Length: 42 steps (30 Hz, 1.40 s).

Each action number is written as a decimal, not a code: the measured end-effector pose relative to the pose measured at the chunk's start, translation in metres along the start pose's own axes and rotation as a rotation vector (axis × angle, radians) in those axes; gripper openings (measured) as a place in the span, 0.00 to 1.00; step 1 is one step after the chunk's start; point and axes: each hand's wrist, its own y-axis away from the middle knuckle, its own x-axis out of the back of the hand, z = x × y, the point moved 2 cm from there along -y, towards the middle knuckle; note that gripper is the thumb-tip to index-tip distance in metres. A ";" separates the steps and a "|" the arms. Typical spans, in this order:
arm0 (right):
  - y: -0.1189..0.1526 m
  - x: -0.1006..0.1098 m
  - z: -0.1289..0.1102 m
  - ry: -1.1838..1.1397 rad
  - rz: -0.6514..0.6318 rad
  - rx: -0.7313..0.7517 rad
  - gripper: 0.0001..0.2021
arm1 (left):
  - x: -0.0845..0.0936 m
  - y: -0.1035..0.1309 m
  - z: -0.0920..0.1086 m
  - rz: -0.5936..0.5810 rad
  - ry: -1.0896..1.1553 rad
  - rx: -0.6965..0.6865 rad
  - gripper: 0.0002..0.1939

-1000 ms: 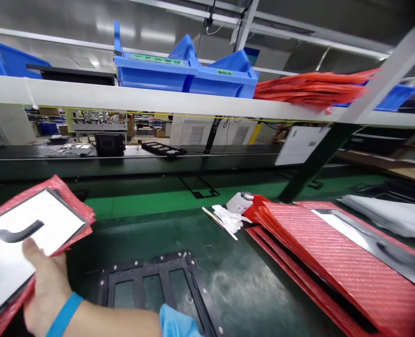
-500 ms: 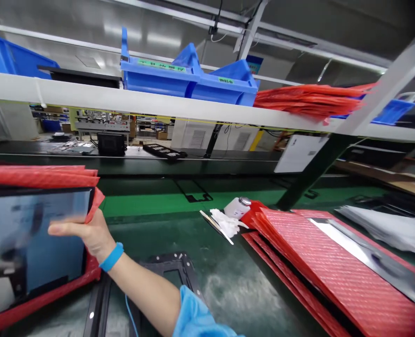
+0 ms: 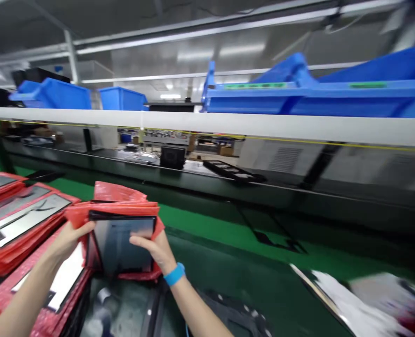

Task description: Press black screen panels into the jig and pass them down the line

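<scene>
A dark glossy screen panel (image 3: 123, 245), backed by layered red bubble wrap (image 3: 119, 193), is held upright above the bench. My left hand (image 3: 69, 238) grips its left side, with the thumb along the upper left corner. My right hand (image 3: 156, 245), with a blue band at the wrist, holds the right side, thumb across the screen face. Below and left of it lies a silver-white panel (image 3: 67, 276) on red wrap. A black frame (image 3: 237, 313) lies on the bench right of my right forearm.
Stacked panels in red wrap (image 3: 28, 215) lie at the left. A white cloth (image 3: 347, 299) and a blurred white bottle (image 3: 386, 290) are at the lower right. Blue bins (image 3: 256, 98) stand on the white shelf (image 3: 179, 120) above. Behind is a black box (image 3: 172, 157).
The view has swung left, bringing my left hand and the left-hand stacks into sight. The wrapped panel now appears farther off and nearer the middle, held by both hands.
</scene>
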 end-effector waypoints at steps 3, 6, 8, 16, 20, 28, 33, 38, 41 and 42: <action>-0.002 0.002 -0.001 0.028 -0.041 0.029 0.23 | 0.009 -0.003 0.007 0.025 0.019 -0.073 0.27; -0.001 0.001 -0.001 0.006 -0.036 0.140 0.31 | 0.004 -0.009 0.026 -0.035 -0.029 -0.128 0.24; 0.001 0.000 -0.001 -0.011 -0.025 0.195 0.36 | 0.002 -0.009 0.042 -0.099 -0.101 -0.150 0.21; 0.007 -0.003 0.008 0.015 -0.040 0.223 0.47 | -0.009 -0.004 0.108 -0.151 -0.594 -0.338 0.30; 0.008 -0.002 0.008 0.036 -0.046 0.244 0.46 | -0.042 -0.014 0.129 -0.385 -0.891 -0.513 0.17; 0.005 -0.004 0.011 -0.058 -0.051 0.174 0.41 | -0.063 -0.018 0.109 -0.297 -0.815 -0.572 0.09; -0.002 -0.003 0.018 -0.100 -0.050 0.141 0.48 | -0.049 -0.025 0.111 -0.102 -0.766 -0.606 0.06; -0.006 0.000 0.020 -0.076 -0.088 0.117 0.45 | -0.036 -0.031 0.144 0.108 -0.773 -0.671 0.08; -0.005 0.001 0.021 -0.041 -0.090 0.072 0.38 | -0.026 -0.033 0.163 0.063 -0.830 -0.658 0.10; -0.005 0.002 0.021 -0.033 -0.085 0.064 0.37 | -0.023 -0.034 0.167 0.008 -0.874 -0.641 0.12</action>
